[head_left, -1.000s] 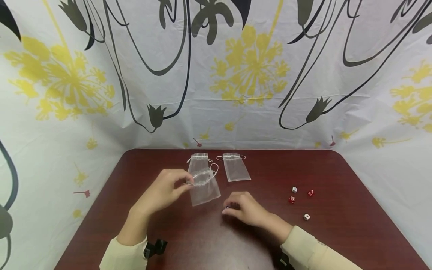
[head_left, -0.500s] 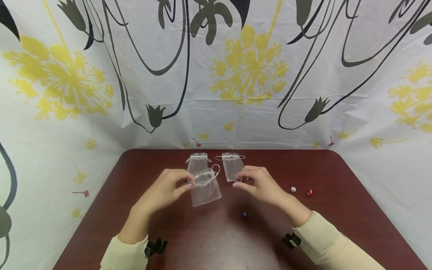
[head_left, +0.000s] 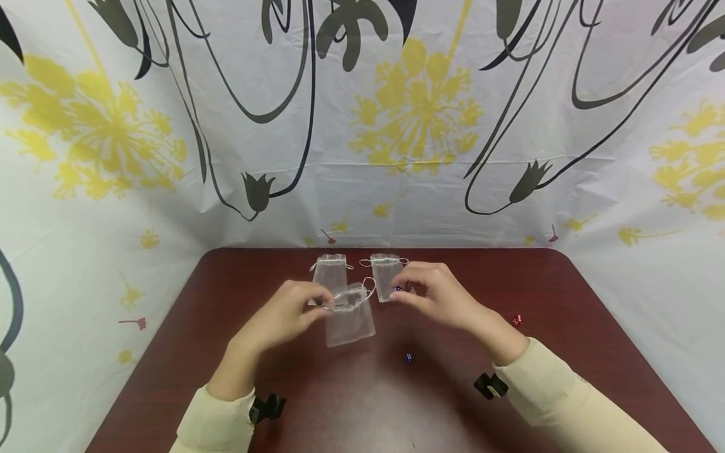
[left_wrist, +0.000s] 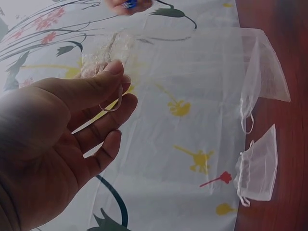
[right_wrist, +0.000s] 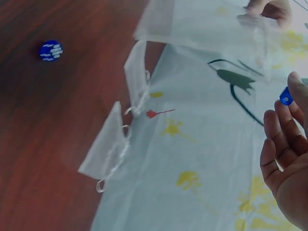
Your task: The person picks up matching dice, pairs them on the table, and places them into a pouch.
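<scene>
My left hand (head_left: 289, 314) pinches the mouth of a sheer white drawstring pouch (head_left: 351, 328), which hangs above the table; in the left wrist view a cord loop sits by the thumb (left_wrist: 113, 68). To the right of the pouch, my raised right hand (head_left: 438, 294) holds a small blue die (right_wrist: 286, 97) between thumb and fingertips. The die is apart from the pouch. A second blue die (head_left: 409, 357) lies on the table below the hands, also plain in the right wrist view.
Two more sheer pouches lie flat near the back of the table: one (head_left: 330, 272) behind the left hand, one (head_left: 385, 277) partly covered by the right. A red die (head_left: 517, 320) lies beyond my right forearm. Patterned cloth (head_left: 362, 214) rises behind the dark red table (head_left: 255, 267).
My right hand has lifted off the table and moved back and right with a blue die, uncovering the other blue die. The left hand and pouch shifted slightly right. The right arm now hides several dice.
</scene>
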Demonstrator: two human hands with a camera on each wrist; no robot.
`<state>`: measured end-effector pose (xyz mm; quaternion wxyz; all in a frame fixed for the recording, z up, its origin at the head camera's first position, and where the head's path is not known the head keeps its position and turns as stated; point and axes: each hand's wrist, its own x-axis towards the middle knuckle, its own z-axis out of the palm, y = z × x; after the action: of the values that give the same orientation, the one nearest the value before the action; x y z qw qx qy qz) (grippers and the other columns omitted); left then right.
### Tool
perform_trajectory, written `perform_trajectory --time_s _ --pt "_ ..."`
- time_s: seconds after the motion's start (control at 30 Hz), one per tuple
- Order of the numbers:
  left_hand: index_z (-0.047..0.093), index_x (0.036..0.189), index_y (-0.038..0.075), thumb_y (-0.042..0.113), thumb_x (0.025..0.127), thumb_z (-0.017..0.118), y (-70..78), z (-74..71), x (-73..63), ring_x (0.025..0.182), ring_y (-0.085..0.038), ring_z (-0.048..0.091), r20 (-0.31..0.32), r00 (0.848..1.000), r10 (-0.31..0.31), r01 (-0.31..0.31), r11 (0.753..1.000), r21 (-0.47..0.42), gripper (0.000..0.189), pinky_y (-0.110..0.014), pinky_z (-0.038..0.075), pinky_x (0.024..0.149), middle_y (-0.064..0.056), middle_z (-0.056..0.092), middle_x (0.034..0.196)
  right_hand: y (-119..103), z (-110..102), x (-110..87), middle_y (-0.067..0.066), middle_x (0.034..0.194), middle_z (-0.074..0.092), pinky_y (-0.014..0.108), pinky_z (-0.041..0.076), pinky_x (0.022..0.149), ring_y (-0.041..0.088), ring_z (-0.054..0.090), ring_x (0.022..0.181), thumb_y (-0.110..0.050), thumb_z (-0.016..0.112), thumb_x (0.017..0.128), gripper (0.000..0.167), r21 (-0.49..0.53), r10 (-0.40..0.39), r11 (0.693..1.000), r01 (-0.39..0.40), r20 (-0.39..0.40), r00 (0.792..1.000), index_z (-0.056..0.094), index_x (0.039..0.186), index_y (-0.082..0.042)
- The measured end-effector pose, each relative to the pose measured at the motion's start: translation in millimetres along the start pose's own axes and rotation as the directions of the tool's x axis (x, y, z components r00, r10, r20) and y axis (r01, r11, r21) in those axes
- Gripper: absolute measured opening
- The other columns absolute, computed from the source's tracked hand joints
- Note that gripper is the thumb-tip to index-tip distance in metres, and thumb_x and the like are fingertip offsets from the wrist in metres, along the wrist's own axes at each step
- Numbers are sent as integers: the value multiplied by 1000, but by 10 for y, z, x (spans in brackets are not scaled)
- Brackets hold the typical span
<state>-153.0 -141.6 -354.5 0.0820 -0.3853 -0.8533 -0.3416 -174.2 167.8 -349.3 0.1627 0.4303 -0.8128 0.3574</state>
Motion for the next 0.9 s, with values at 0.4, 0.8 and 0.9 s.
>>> perform_trajectory --time_s 0.4,0.8,0.9 --pt "74 89 12 6 86 81 68 115 149 81 -6 66 67 997 40 -39 999 -14 10 -32 58 76 9 70 84 -247 162 345 -7 91 69 23 49 67 8 61 77 -15 82 87 12 35 -151 988 149 84 985 76 97 -10" --pt "75 88 11 5 85 81 111 104 166 80 -6 66 54 998 43 -44 999 18 8 -26 57 75 8 71 84 -275 186 383 -3 95 71 32 51 69 11 64 83 -17 84 84 19 -34 -171 984 172 45 984 77 99 -8" --pt "76 87 11 5 85 81 108 98 143 79 -6 66 47 998 31 -32 999 23 8 -31 58 74 7 72 84 -239 187 318 -1 97 71 32 53 70 12 64 86 -14 83 85 18 -21 -148 989 149 15 989 76 100 -7"
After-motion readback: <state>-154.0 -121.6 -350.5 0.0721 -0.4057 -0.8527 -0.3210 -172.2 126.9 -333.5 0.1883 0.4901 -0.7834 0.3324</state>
